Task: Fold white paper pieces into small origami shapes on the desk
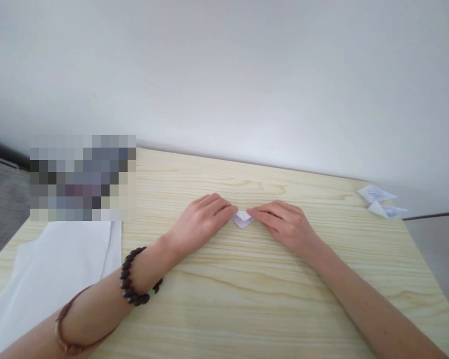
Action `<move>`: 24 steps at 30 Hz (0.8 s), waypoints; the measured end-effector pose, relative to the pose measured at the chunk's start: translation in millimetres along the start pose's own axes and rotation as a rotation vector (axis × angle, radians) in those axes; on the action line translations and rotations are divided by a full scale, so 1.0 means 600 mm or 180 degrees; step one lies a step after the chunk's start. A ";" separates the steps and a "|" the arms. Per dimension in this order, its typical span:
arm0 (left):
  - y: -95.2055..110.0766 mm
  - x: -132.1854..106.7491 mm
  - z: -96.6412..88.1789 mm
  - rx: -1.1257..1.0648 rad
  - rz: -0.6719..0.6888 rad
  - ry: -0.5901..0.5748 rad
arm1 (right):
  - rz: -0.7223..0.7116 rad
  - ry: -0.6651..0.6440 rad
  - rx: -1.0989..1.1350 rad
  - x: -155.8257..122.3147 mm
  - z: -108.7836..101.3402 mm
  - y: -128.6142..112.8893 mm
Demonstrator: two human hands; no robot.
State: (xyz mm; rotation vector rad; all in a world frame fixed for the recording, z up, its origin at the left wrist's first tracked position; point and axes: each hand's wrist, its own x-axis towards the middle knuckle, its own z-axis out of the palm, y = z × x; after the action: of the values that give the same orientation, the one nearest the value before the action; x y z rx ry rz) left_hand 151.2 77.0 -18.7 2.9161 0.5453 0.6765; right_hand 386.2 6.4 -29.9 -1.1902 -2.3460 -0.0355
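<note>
A small folded white paper piece [243, 218] lies on the pale wooden table [247, 299], near its middle. My left hand [202, 222] rests on the table with its fingertips pressed together on the paper's left side. My right hand [284, 222] meets it from the right, its fingers closed on the paper's right edge. Both hands cover most of the paper, so only a small pointed bit shows between them. A dark beaded bracelet [134, 281] and a thin reddish band [69, 329] circle my left forearm.
Several sheets of white paper [60, 269] lie at the table's left front. Two small folded white paper pieces [381, 202] sit at the far right corner. A blurred-out patch [82, 177] covers the far left. A plain white wall rises behind the table.
</note>
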 end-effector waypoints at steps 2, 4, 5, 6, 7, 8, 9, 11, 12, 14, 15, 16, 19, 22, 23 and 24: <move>0.001 -0.001 -0.004 0.0012 0.0060 -0.0026 | -0.0118 -0.0086 -0.0127 -0.001 -0.003 0.002; 0.003 -0.002 -0.007 0.0035 0.0077 -0.0040 | -0.0186 -0.0081 -0.0253 -0.002 -0.004 0.002; 0.003 -0.002 -0.008 0.0048 0.0073 -0.0042 | -0.0199 -0.0070 -0.0302 -0.002 -0.004 0.002; 0.004 -0.002 -0.009 0.0057 0.0073 -0.0046 | -0.0197 -0.0072 -0.0340 -0.002 -0.004 0.001; 0.004 -0.002 -0.009 0.0064 0.0075 -0.0062 | -0.0185 -0.0075 -0.0358 -0.002 -0.003 0.000; 0.004 -0.001 -0.010 0.0070 0.0074 -0.0084 | -0.0166 -0.0084 -0.0359 -0.001 -0.003 -0.002; 0.004 0.000 -0.011 0.0077 0.0070 -0.0107 | -0.0141 -0.0095 -0.0345 -0.001 -0.002 -0.003; 0.003 0.003 -0.012 0.0100 0.0072 -0.0152 | -0.0079 -0.0098 -0.0295 0.001 -0.002 -0.007; 0.003 0.005 -0.013 0.0125 0.0082 -0.0178 | -0.0047 -0.0098 -0.0270 0.002 -0.003 -0.009; 0.004 0.007 -0.014 0.0225 0.0095 -0.0232 | 0.0013 -0.0090 -0.0260 0.002 -0.003 -0.013; 0.006 0.008 -0.014 0.0304 0.0093 -0.0245 | 0.0045 -0.0080 -0.0271 0.002 -0.003 -0.014; 0.008 0.008 -0.015 0.0399 0.0083 -0.0238 | 0.0074 -0.0067 -0.0284 0.002 -0.002 -0.015; 0.019 0.005 -0.014 0.0683 0.0031 -0.0126 | 0.0160 -0.0007 -0.0294 -0.003 0.000 -0.016; 0.032 -0.001 -0.011 0.0848 -0.0056 -0.0062 | 0.0229 0.0094 -0.0295 -0.007 0.002 -0.016; 0.036 -0.003 -0.010 0.0889 -0.0092 -0.0058 | 0.0252 0.0117 -0.0305 -0.008 0.002 -0.016; 0.040 -0.005 -0.009 0.0928 -0.0120 -0.0062 | 0.0270 0.0132 -0.0318 -0.009 0.003 -0.016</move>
State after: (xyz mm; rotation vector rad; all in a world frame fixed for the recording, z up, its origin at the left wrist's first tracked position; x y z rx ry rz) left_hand 153.9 53.6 -10.7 3.1654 0.7537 0.6092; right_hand 380.6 -3.0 -31.7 -1.3230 -2.2787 -0.1482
